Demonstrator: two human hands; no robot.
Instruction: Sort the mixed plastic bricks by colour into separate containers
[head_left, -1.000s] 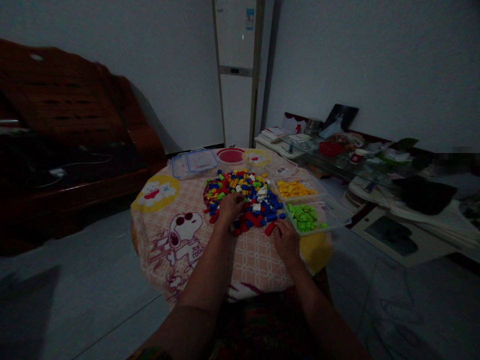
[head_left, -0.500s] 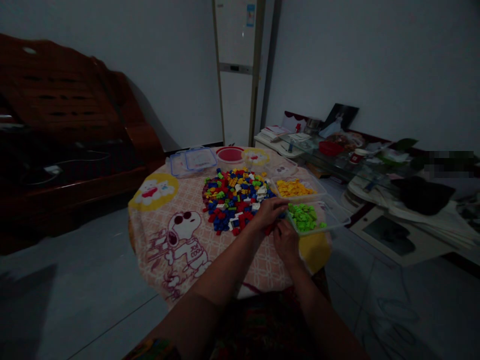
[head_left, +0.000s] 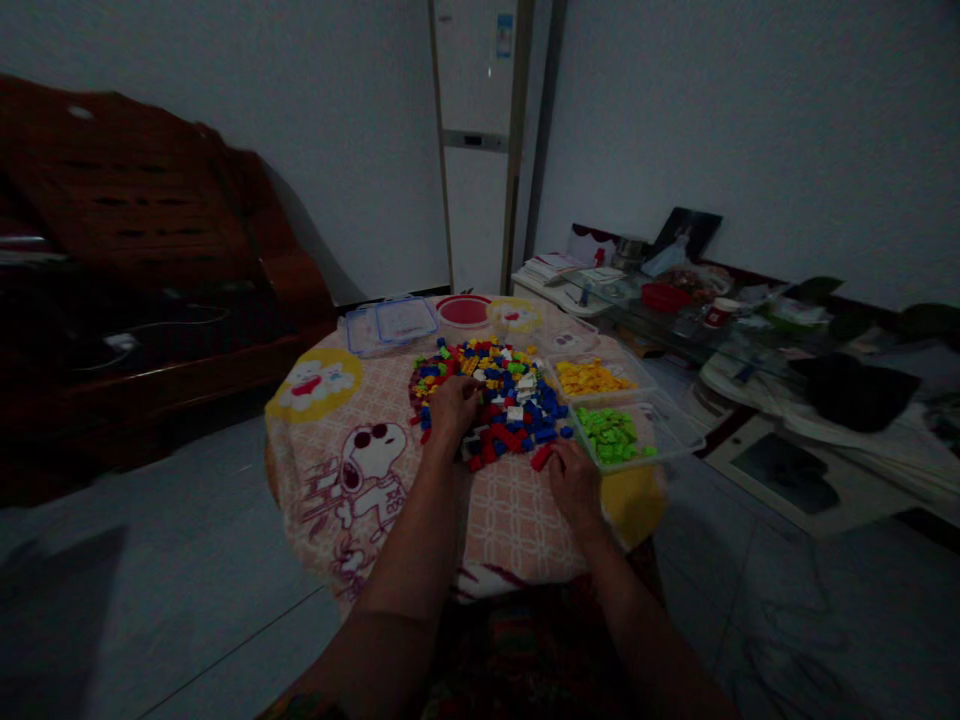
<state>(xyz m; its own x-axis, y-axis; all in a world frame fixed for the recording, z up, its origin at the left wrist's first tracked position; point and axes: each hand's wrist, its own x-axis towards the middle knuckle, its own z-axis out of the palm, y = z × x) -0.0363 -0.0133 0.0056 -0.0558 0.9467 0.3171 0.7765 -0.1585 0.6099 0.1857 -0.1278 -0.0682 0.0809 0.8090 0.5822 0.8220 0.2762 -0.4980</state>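
A heap of mixed toy building bricks (head_left: pixel 515 413) in red, blue, white, yellow and green lies on the cloth-covered table. My left hand (head_left: pixel 452 408) reaches over the left part of the heap, fingers curled together; what they pinch, if anything, is too small to make out. At the heap's near right edge, my right hand (head_left: pixel 576 482) has its thumb and fingers closed on a red building brick (head_left: pixel 541 458). Just beyond that hand stands a clear plastic box with green bricks (head_left: pixel 611 435). Behind it, another clear box holds yellow bricks (head_left: pixel 592 377).
Blue-rimmed clear lids (head_left: pixel 405 320) and a round red lid-like item (head_left: pixel 463 311) lie at the table's far side. A patterned tablecloth (head_left: pixel 510 530) covers the round table. To the right stands a cluttered glass-topped cabinet (head_left: pixel 675 330); a wooden bench (head_left: pixel 150 240) is at left.
My left hand has moved left, from beside my right hand and the green bricks to the heap's left part. My right hand stays nearly in place, and the red brick at its fingertips now shows.
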